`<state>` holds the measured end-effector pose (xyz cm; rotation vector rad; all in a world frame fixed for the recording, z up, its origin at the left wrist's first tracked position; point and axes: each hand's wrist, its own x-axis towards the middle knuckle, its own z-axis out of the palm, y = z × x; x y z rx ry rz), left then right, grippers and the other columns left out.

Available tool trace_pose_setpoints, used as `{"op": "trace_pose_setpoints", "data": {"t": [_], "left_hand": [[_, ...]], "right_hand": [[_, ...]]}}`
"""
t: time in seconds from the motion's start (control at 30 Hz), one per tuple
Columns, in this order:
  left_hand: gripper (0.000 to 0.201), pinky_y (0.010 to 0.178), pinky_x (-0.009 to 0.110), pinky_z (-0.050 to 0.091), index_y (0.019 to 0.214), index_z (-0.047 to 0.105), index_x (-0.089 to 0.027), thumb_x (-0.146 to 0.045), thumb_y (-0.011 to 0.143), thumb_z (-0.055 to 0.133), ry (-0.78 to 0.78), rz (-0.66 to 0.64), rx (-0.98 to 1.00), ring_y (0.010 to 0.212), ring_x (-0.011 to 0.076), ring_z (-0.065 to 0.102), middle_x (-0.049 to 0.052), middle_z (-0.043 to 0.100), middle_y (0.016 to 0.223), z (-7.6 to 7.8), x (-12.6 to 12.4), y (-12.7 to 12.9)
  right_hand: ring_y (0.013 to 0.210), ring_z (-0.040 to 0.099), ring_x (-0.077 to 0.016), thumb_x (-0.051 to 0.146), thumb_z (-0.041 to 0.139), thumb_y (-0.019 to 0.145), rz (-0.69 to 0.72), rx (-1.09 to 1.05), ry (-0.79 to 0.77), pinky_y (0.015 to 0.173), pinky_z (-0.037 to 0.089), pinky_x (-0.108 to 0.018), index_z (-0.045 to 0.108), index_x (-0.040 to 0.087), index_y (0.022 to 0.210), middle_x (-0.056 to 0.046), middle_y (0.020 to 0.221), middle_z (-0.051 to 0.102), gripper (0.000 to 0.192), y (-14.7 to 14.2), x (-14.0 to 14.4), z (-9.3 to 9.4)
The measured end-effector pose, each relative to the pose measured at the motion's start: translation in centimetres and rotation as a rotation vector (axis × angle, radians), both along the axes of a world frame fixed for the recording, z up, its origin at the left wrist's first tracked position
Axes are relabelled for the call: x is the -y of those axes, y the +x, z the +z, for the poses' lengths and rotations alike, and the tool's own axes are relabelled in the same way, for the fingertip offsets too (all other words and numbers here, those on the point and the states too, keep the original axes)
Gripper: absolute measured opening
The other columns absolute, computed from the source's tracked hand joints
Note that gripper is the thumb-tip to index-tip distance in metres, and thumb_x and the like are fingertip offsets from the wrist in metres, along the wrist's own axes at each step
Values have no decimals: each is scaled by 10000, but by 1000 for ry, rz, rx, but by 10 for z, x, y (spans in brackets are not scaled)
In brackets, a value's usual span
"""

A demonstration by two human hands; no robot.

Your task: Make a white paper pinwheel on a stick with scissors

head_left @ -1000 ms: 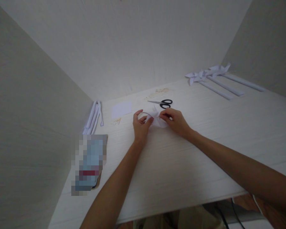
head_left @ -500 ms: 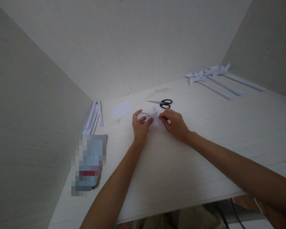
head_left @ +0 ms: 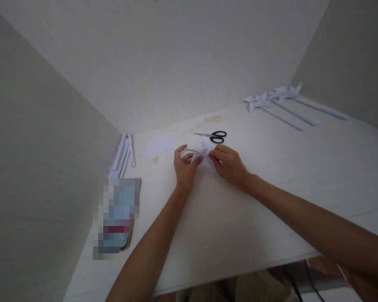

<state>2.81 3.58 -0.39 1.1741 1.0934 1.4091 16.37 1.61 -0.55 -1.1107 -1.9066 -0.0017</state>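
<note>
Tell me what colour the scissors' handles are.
Black. The handles of the scissors show best in the head view, the only one here.

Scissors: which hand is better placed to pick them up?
Probably the right hand: it is close to the scissors at their handle end, while the left hand is nearer their tips. Both are on the white paper between them.

The left hand (head_left: pixel 185 167) and right hand (head_left: pixel 228 163) are bare and slim-fingered. The left forearm (head_left: pixel 159 235) and right forearm (head_left: pixel 302 209) are bare too, narrow at the wrist and widening smoothly. Dim, creased khaki cloth (head_left: pixel 252 287) covers the lap; its cut is too hidden to tell.
</note>
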Motion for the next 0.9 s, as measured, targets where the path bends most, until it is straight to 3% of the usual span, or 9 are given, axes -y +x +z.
{"op": "trace_pose_setpoints", "data": {"t": [0.27,0.53,0.9], "left_hand": [[566,523,219,449,1025,410,-187,-147,525,673,-18,6,-7,562,115,590,-1,616,694,0,1,0],[553,509,210,444,1015,416,-189,-149,525,670,-2,32,-29,556,110,584,-6,608,692,0,1,1],[498,510,207,437,998,416,-179,-139,554,637,39,48,-88,564,115,589,-14,606,660,5,4,3]], "right_hand": [[682,474,-146,132,413,820,15,-75,-80,625,388,-257,578,144,732,-54,714,524,186,3,-6,-4],[694,449,-159,164,364,847,-25,223,82,625,370,-269,583,157,713,-56,716,526,257,5,-3,1],[676,443,-174,134,385,834,-129,331,29,622,356,-279,579,131,702,-80,702,525,235,1,1,8]]}}
